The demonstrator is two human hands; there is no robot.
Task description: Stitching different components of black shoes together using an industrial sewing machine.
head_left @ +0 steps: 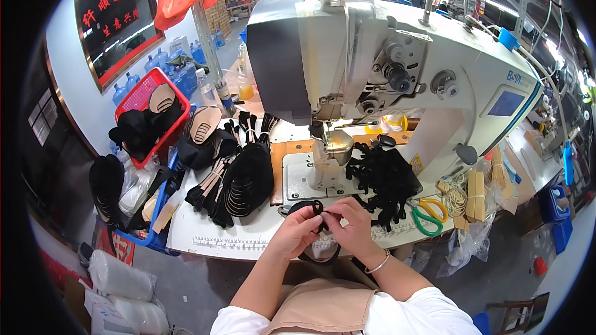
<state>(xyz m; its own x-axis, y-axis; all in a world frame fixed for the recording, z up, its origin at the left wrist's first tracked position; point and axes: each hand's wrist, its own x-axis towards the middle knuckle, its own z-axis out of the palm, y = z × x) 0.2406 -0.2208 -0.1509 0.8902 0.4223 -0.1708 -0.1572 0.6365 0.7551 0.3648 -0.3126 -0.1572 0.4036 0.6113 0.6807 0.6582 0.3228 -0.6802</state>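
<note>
My left hand (298, 232) and my right hand (352, 226) meet just in front of the sewing machine (385, 68). Together they pinch a black strap piece (316, 209) that loops up between the fingers and hangs below the wrists at the table's front edge. Fingers of both hands are closed on it. A heap of similar black strap pieces (385, 180) lies right of the machine's post bed (332, 149), close to my right hand. I wear a thin bracelet on the right wrist.
Stacks of black shoe soles and uppers (245, 180) lie on the white table (248, 232) to the left. A red basket (146, 96) holds more parts. Green-and-yellow scissors (428, 214), rubber bands and wooden strips sit at right. Blue bins stand below.
</note>
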